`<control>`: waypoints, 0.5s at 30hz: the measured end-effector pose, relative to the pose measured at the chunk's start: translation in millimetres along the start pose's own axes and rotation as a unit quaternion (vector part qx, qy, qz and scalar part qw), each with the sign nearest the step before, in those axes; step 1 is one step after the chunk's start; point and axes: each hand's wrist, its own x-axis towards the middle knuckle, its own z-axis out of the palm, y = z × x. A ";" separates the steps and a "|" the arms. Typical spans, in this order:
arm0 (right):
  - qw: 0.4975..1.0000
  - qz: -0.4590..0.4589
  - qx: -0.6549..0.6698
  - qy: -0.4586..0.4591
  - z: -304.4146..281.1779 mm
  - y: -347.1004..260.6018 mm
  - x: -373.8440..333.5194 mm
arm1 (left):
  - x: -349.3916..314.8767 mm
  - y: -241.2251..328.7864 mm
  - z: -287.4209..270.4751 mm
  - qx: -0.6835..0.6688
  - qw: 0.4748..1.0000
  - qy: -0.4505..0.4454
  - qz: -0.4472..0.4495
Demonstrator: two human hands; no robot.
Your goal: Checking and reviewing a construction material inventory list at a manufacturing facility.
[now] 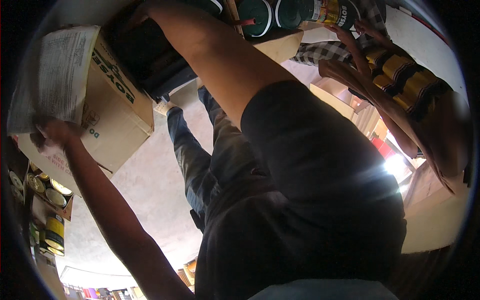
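A large cardboard box point(120, 117) is tilted at the left, with a printed paper sheet point(55, 70) on one side of it. My left hand point(56, 134) is at the box, by the sheet's lower edge. Its fingers look curled, but blur and shadow hide what is in them. Across the top my right arm reaches over to the left. My right hand point(138, 16) is at the upper edge, in deep shadow above a black, box-like object point(150, 55), and its fingers cannot be made out.
Paint cans point(55, 232) stand on shelving at the left. Dark green cans with white bands point(255, 17) line the top. At the upper right, another person in a yellow-and-black striped top point(410, 80) has their hands at a labelled can point(327, 11). Pale floor point(135, 200) lies below.
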 end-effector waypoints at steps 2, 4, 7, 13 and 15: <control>0.997 0.003 0.052 0.065 20.7 -18.2 -12.0 | 5.4 9.5 -19.3 0.089 0.995 0.012 0.038; 0.969 0.083 0.121 0.200 48.9 11.7 -37.7 | -34.2 80.2 16.4 0.094 0.995 -0.007 0.040; 0.895 0.059 0.284 0.339 61.0 -62.6 -113.5 | -34.4 167.5 -9.8 0.105 0.945 0.119 -0.284; 0.738 0.214 0.544 0.337 35.4 -25.7 -178.0 | -29.8 183.3 4.9 0.017 0.971 0.085 -0.223; 0.733 0.266 0.565 0.271 28.4 -31.3 -185.0 | -32.3 166.7 -0.2 -0.036 0.958 0.107 -0.262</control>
